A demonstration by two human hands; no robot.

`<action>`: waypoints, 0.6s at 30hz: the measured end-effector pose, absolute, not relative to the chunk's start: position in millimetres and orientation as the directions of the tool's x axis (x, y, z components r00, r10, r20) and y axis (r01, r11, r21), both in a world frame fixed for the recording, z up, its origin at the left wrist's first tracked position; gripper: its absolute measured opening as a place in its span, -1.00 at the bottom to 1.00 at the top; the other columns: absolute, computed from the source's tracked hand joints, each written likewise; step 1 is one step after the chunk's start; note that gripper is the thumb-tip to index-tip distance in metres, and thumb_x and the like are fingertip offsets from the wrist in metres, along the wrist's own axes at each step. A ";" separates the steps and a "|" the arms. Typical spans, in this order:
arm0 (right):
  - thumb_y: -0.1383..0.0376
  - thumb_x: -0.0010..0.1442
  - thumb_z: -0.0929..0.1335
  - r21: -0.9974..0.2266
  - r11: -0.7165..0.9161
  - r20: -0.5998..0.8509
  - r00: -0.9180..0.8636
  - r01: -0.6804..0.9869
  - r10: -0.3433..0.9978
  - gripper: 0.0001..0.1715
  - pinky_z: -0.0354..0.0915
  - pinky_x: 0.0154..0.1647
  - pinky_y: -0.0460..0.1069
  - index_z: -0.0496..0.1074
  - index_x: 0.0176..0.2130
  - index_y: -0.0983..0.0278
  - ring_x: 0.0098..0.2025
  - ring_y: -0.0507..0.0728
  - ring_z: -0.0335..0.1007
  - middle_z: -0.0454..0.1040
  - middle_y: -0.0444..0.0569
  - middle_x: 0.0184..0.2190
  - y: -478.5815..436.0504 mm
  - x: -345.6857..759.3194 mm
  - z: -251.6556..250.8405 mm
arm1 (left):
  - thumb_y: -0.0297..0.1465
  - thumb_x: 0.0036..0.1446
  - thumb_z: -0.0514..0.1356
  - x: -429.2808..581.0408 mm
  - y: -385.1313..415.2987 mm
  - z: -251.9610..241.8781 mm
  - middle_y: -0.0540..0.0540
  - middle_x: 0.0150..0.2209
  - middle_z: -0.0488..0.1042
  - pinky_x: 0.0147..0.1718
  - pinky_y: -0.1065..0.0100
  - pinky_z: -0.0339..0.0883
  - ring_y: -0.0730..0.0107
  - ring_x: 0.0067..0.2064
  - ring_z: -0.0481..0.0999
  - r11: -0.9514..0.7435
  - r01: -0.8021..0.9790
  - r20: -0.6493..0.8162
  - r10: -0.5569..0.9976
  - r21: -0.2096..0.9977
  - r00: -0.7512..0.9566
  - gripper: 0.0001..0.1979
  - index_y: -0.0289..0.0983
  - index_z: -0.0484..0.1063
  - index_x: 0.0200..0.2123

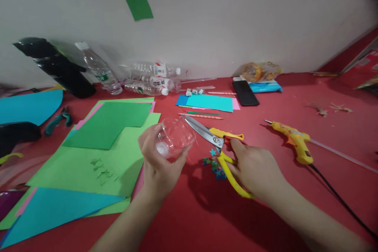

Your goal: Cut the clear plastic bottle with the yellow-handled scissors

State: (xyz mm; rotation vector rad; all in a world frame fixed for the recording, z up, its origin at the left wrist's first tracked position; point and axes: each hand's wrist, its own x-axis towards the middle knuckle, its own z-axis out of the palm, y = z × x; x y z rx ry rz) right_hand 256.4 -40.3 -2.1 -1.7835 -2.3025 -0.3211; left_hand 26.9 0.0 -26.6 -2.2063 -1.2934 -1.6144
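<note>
My left hand (161, 161) is closed around a cut piece of clear plastic bottle (178, 136), its open end tilted up and a white cap at its lower left. In my right hand (255, 165) is a pair of scissors (206, 133) with yellow and red handles. The blades point up and left, close to the bottle piece's rim; whether they touch it I cannot tell. Below the scissors lies a small heap of star cut-outs (217, 167) in blue and green. A yellow-handled tool (226, 134), partly hidden, rests behind the blades.
Green paper sheets (109, 126) with small scraps cover the left side, near teal pliers (60, 120). Plastic bottles (147, 86) lie along the wall, beside a black phone (245, 93). A yellow glue gun (295, 139) with a black cord lies at right on the red table (325, 161).
</note>
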 end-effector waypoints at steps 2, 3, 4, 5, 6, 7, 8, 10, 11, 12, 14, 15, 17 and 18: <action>0.02 0.34 0.13 0.049 0.240 0.325 -0.243 0.969 0.914 -0.53 -0.23 -0.60 -0.04 0.32 -0.41 0.25 -0.70 0.18 0.37 0.41 -0.05 -0.72 -40.8 256.8 -0.8 | -0.44 -0.09 0.42 27.8 -1.1 -24.9 -0.30 0.11 0.20 -0.04 0.01 0.43 0.03 0.11 0.33 -0.602 0.725 0.822 0.562 0.335 0.087 0.02 -0.18 -0.12 0.33; 0.01 0.34 0.13 0.049 0.242 0.335 -0.244 0.969 0.910 -0.51 -0.23 -0.60 -0.04 0.32 -0.42 0.25 -0.71 0.18 0.37 0.41 -0.05 -0.72 -40.9 257.0 0.1 | -0.44 -0.07 0.41 28.1 -1.7 -24.1 -0.34 0.13 0.17 -0.06 0.03 0.44 0.01 0.13 0.30 -0.587 0.741 0.817 0.569 0.326 0.091 0.02 -0.21 -0.14 0.35; 0.01 0.34 0.12 0.047 0.246 0.343 -0.247 0.968 0.906 -0.50 -0.23 -0.60 -0.04 0.32 -0.42 0.25 -0.71 0.18 0.36 0.41 -0.04 -0.73 -40.8 257.0 0.8 | -0.45 -0.04 0.39 28.2 -2.2 -23.5 -0.37 0.15 0.14 -0.06 0.04 0.44 -0.01 0.15 0.28 -0.574 0.755 0.812 0.575 0.317 0.096 0.02 -0.23 -0.16 0.36; 0.00 0.34 0.12 0.043 0.251 0.348 -0.250 0.967 0.903 -0.49 -0.23 -0.60 -0.04 0.33 -0.42 0.26 -0.72 0.17 0.36 0.41 -0.04 -0.73 -40.6 257.1 1.3 | -0.45 -0.03 0.38 28.3 -2.7 -23.2 -0.39 0.15 0.13 -0.05 0.03 0.44 -0.03 0.16 0.26 -0.566 0.765 0.811 0.576 0.306 0.102 0.02 -0.26 -0.17 0.37; 0.00 0.34 0.11 0.039 0.255 0.349 -0.252 0.966 0.902 -0.48 -0.23 -0.60 -0.05 0.33 -0.42 0.26 -0.72 0.17 0.35 0.41 -0.04 -0.73 -40.1 257.2 1.4 | -0.46 -0.02 0.37 28.3 -3.0 -23.2 -0.40 0.15 0.13 -0.04 0.02 0.43 -0.05 0.18 0.25 -0.562 0.773 0.811 0.575 0.294 0.109 0.01 -0.27 -0.17 0.37; 0.00 0.35 0.11 0.036 0.254 0.345 -0.251 0.966 0.904 -0.48 -0.22 -0.60 -0.04 0.34 -0.41 0.26 -0.72 0.16 0.35 0.41 -0.04 -0.73 -39.6 257.3 1.1 | -0.46 -0.02 0.37 28.2 -3.2 -23.5 -0.41 0.15 0.13 -0.03 0.01 0.43 -0.06 0.18 0.24 -0.562 0.777 0.811 0.573 0.284 0.118 0.01 -0.29 -0.17 0.37; 0.00 0.35 0.11 0.034 0.253 0.339 -0.249 0.967 0.907 -0.48 -0.22 -0.60 -0.04 0.34 -0.41 0.26 -0.71 0.16 0.35 0.42 -0.03 -0.72 -39.0 257.4 0.6 | -0.46 -0.02 0.37 28.2 -3.3 -24.0 -0.41 0.15 0.13 -0.02 -0.01 0.42 -0.07 0.18 0.24 -0.566 0.776 0.812 0.570 0.278 0.125 0.01 -0.29 -0.17 0.37; 0.00 0.35 0.11 0.036 0.250 0.325 -0.248 0.968 0.913 -0.48 -0.21 -0.60 -0.04 0.35 -0.39 0.26 -0.70 0.15 0.35 0.44 -0.02 -0.71 -38.0 257.8 -1.1 | -0.45 -0.02 0.37 28.2 -3.2 -25.2 -0.40 0.15 0.12 -0.01 -0.01 0.43 -0.07 0.18 0.25 -0.578 0.765 0.810 0.571 0.283 0.132 0.02 -0.29 -0.17 0.38; 0.00 0.35 0.11 0.040 0.250 0.321 -0.249 0.967 0.914 -0.48 -0.21 -0.60 -0.04 0.36 -0.39 0.26 -0.70 0.14 0.35 0.44 -0.02 -0.70 -37.6 258.1 -2.0 | -0.45 -0.03 0.37 28.3 -3.1 -25.7 -0.40 0.16 0.12 -0.01 -0.01 0.43 -0.06 0.18 0.25 -0.584 0.758 0.809 0.573 0.289 0.134 0.02 -0.29 -0.17 0.38; 0.00 0.34 0.12 0.044 0.250 0.318 -0.251 0.967 0.914 -0.49 -0.22 -0.60 -0.04 0.35 -0.40 0.26 -0.69 0.14 0.35 0.44 -0.02 -0.70 -37.2 258.4 -2.7 | -0.46 -0.03 0.37 28.4 -3.0 -26.1 -0.40 0.16 0.12 -0.01 0.00 0.43 -0.06 0.18 0.26 -0.590 0.752 0.809 0.573 0.293 0.135 0.02 -0.29 -0.17 0.38; 0.01 0.34 0.14 0.049 0.254 0.311 -0.256 0.966 0.915 -0.50 -0.22 -0.60 -0.04 0.35 -0.40 0.27 -0.69 0.14 0.36 0.45 -0.01 -0.70 -36.8 258.9 -3.6 | -0.47 -0.04 0.38 28.5 -2.9 -26.4 -0.38 0.15 0.13 0.02 0.00 0.42 -0.04 0.18 0.26 -0.603 0.744 0.814 0.563 0.288 0.141 0.02 -0.28 -0.16 0.38; 0.01 0.34 0.15 0.048 0.254 0.304 -0.257 0.966 0.917 -0.51 -0.22 -0.60 -0.04 0.35 -0.40 0.27 -0.69 0.14 0.36 0.45 -0.01 -0.70 -36.6 259.2 -3.8 | -0.47 -0.04 0.38 28.5 -2.9 -26.5 -0.38 0.15 0.13 0.03 0.00 0.41 -0.03 0.18 0.25 -0.607 0.741 0.816 0.560 0.287 0.143 0.02 -0.28 -0.15 0.38; 0.02 0.33 0.16 0.041 0.256 0.291 -0.257 0.966 0.922 -0.54 -0.21 -0.60 -0.04 0.35 -0.39 0.27 -0.69 0.14 0.36 0.46 -0.02 -0.69 -36.4 259.6 -3.8 | -0.48 -0.04 0.38 28.3 -3.0 -26.8 -0.37 0.15 0.14 0.05 -0.01 0.40 -0.02 0.18 0.25 -0.614 0.734 0.816 0.559 0.291 0.144 0.02 -0.26 -0.15 0.38; 0.02 0.33 0.16 0.038 0.259 0.287 -0.259 0.965 0.922 -0.54 -0.21 -0.60 -0.04 0.35 -0.39 0.27 -0.69 0.14 0.36 0.46 -0.03 -0.68 -36.3 259.7 -3.7 | -0.48 -0.05 0.38 28.1 -3.1 -27.0 -0.36 0.15 0.13 0.04 -0.01 0.40 -0.02 0.18 0.25 -0.616 0.730 0.814 0.563 0.298 0.143 0.03 -0.26 -0.16 0.38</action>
